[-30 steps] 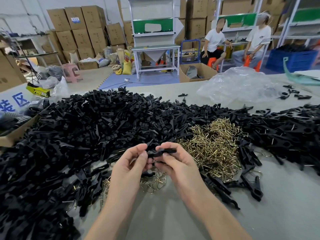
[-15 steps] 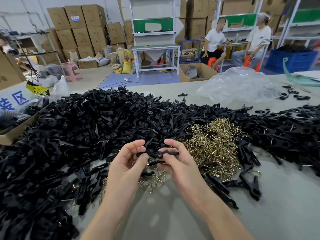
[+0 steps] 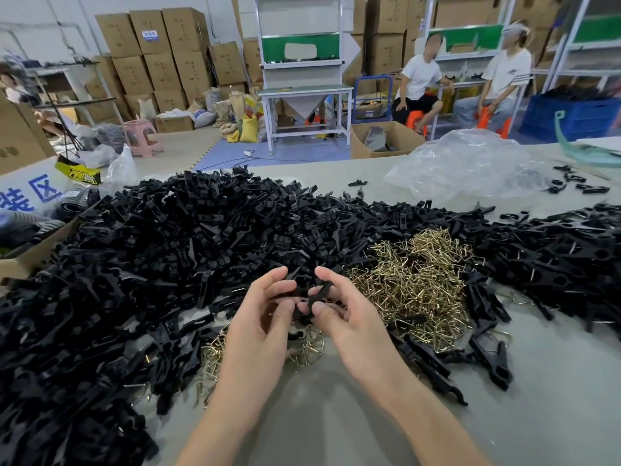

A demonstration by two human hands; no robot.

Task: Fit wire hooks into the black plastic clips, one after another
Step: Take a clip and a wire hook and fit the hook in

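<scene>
My left hand point(image 3: 260, 317) and my right hand point(image 3: 346, 312) meet above the table's middle, both pinching one black plastic clip point(image 3: 314, 295) between fingertips and thumbs; the clip is tilted, its far end up to the right. Whether a wire hook sits in it is hidden by my fingers. A heap of brass-coloured wire hooks point(image 3: 416, 280) lies just right of my hands. A smaller cluster of hooks point(image 3: 307, 348) lies under them. A big pile of black clips point(image 3: 161, 250) covers the table's left and back.
More black clips point(image 3: 564, 260) spread at the right, and several assembled ones point(image 3: 487, 358) lie near my right forearm. A crumpled clear plastic bag point(image 3: 470, 166) sits at the back right. A cardboard box edge point(image 3: 30, 257) borders the left. Two seated people point(image 3: 420, 82) are behind the table.
The clip lay level between my fingertips; it is now turned to a steeper tilt. Both hands have stayed together over the same spot, fingers shifted slightly around it.
</scene>
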